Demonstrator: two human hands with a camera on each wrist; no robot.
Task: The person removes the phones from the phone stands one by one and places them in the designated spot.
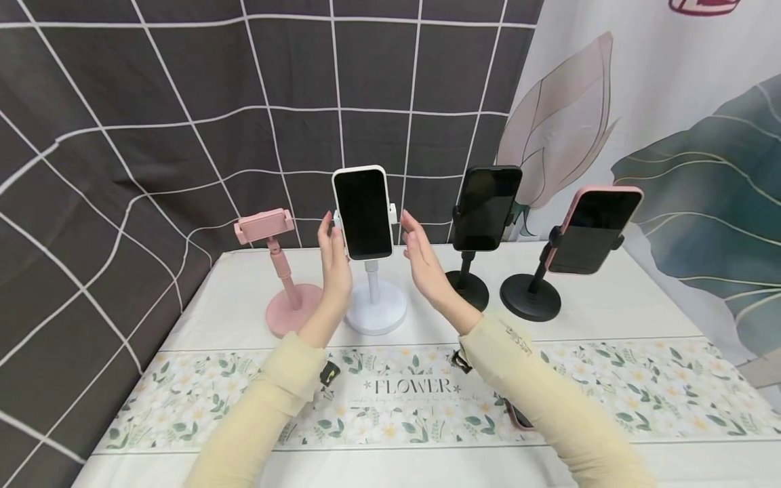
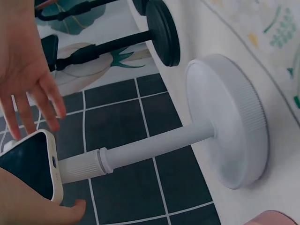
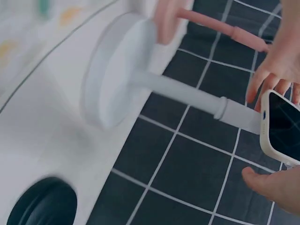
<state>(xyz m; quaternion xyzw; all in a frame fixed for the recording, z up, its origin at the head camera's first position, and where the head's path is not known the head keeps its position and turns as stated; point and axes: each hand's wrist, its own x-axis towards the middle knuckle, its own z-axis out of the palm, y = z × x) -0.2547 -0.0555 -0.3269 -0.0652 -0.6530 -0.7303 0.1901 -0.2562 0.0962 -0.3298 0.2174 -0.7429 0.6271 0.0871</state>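
A white-framed phone [image 1: 364, 213] with a dark screen stands upright in the clamp of a white phone stand [image 1: 376, 313]. My left hand [image 1: 335, 271] is at the phone's left edge, its fingers straight and pointing up. On the other side, my right hand [image 1: 427, 266] has its fingers extended, with a gap between it and the phone. The left wrist view shows the stand's column [image 2: 159, 146] between its round base and the phone. In the right wrist view the left fingers [image 3: 268, 86] lie partly behind the phone [image 3: 283, 129].
A pink phone stand [image 1: 264, 226] with no phone is at the left. Two black stands at the right hold a black phone [image 1: 487, 209] and a pink-edged phone [image 1: 593, 230]. Another phone [image 1: 518, 415] lies partly under my right sleeve on the flower-printed tablecloth [image 1: 378, 430].
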